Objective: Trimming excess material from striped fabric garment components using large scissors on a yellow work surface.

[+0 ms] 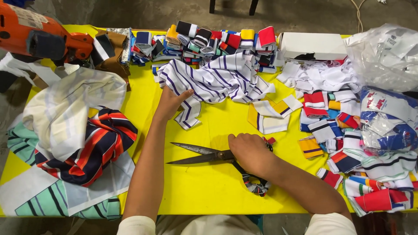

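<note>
Two hands at work on the yellow counter (204,191).
Our right hand (250,152) has its fingers clamped on the scissors (204,155), blades apart; our left hand (170,102), fingers together, presses the striped white cloth (217,78) farther away.

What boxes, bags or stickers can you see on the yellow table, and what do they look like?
White cardboard box: far edge, right of centre, long and plain.
Clear plastic bag: far right corner, crumpled, white pieces inside.
Printed plastic bags: right edge, blue, red and white.
Label: pale sticker on the orange machine, far left.
</note>
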